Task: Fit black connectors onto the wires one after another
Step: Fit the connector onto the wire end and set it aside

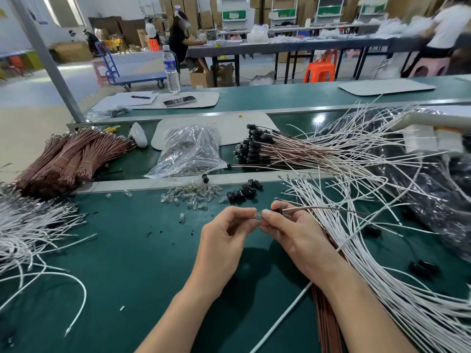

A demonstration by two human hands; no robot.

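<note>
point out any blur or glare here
Head view: left hand and right hand, pinching a bulb and wire, are sharp; the person in white far right is motion-blurred; glare spot on the belt; wide-angle lens bows the bench edges.

view: one, wide-angle cam worn on the person's head; straight lines bow near frame edges
facing: forward and down onto the dark green flat work surface [132, 263]
range: close; left hand [224, 238] and right hand [298, 238] sit just below frame centre, forearms enter from bottom edge
near field: sharp, fills lower two thirds
far field: upper third takes in the workshop hall beyond the surface, blurred at top right
</note>
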